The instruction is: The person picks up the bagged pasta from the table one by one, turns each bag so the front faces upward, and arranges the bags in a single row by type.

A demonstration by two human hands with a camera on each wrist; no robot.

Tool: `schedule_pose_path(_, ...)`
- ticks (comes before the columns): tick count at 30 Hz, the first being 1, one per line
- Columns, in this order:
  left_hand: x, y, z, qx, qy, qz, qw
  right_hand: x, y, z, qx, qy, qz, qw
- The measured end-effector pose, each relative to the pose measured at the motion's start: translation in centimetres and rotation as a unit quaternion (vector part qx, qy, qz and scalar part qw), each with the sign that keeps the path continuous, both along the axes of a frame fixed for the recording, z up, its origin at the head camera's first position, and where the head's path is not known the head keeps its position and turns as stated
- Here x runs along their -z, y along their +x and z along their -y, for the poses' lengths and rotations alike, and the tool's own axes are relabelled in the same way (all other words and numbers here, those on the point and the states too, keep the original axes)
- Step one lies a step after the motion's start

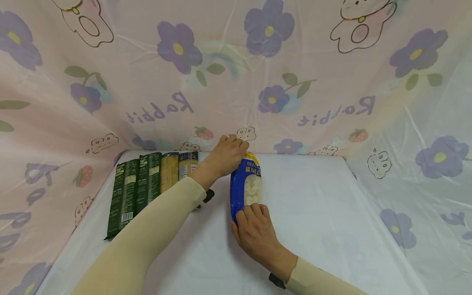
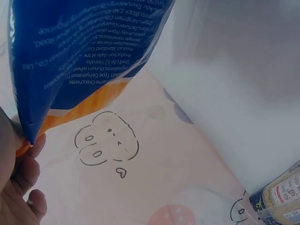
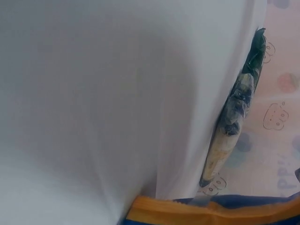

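A blue and yellow bag of orecchiette pasta (image 1: 237, 188) stands lengthwise between my two hands over the white table, pale pasta showing through its clear window. My left hand (image 1: 225, 153) pinches the far end; in the left wrist view its fingers (image 2: 29, 173) close on the orange corner, and the printed blue back (image 2: 89, 51) fills the upper left. At the near end my right hand (image 1: 255, 233) grips the bag's lower edge. The right wrist view catches only the bag's orange and blue end (image 3: 178, 213) along the bottom, with the right hand out of its frame.
Left of the bag, dark green long packs (image 1: 121, 196) lie side by side with a clear pack of yellowish pasta (image 1: 169, 170) and a blue-topped pack (image 1: 189, 157). A patterned pink cloth (image 1: 228, 90) rises behind the white table (image 1: 313, 213) and along both sides.
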State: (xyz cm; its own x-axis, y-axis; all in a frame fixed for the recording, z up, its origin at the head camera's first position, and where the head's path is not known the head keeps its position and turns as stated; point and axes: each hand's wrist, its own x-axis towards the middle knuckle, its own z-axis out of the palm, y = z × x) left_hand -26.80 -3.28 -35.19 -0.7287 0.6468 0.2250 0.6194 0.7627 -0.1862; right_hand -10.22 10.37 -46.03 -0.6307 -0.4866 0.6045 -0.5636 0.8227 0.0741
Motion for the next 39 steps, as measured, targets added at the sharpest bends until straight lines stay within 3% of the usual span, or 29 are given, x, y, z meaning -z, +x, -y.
schedule_pose_path(11,0.6,-0.1,1.3,-0.002,0.011,0.000,0.9999,0.9,-0.8,2.0,-0.023,0.014,-0.001,1.000)
schedule_pose_path(25,2.1,-0.5,2.7,0.023,0.031,-0.026,0.9989,0.7,-0.6,1.8,-0.019,0.008,0.015,1.000)
schedule_pose_path(31,2.3,-0.6,3.0,0.035,0.038,-0.026,0.9983,0.4,-1.0,0.3,-0.026,-0.054,0.009,0.998)
schedule_pose_path(35,2.6,-0.7,3.4,0.043,0.050,-0.029,0.9974,0.7,-2.6,-1.9,0.031,-0.096,0.012,0.995)
schedule_pose_path(39,2.8,-0.7,3.7,0.043,0.053,-0.018,0.9975,1.8,-4.2,-3.8,0.106,-0.085,0.065,0.989)
